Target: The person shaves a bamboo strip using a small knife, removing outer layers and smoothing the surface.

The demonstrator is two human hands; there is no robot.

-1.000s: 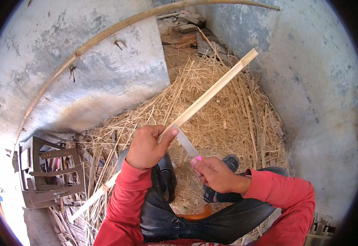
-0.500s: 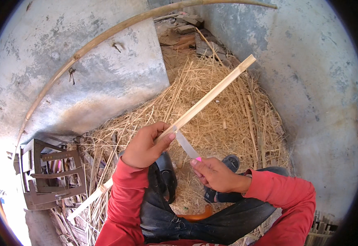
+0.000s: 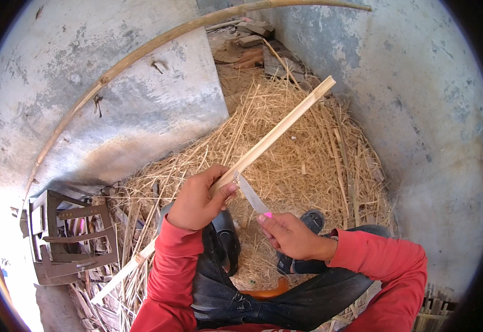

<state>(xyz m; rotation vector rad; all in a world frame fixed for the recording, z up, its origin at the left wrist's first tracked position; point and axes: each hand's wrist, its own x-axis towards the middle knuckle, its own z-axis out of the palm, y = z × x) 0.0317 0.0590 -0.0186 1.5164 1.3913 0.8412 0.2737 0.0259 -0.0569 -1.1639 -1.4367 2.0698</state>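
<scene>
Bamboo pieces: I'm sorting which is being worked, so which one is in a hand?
The straight pale split strip, gripped by the left hand with the knife blade against it. The long curved pole leans untouched on the wall.

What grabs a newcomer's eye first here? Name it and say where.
The long pale bamboo strip slants across the middle, gripped by the left hand. The right hand sets a knife blade against it. Beneath lies a heap of straw-like shavings between grey walls.

- I get one head view, looking steeply down from my head onto my lap and the straw heap (image 3: pixel 308 160).
- It sits close above my hands; fisheye bends the grey walls (image 3: pixel 142 105).
</scene>
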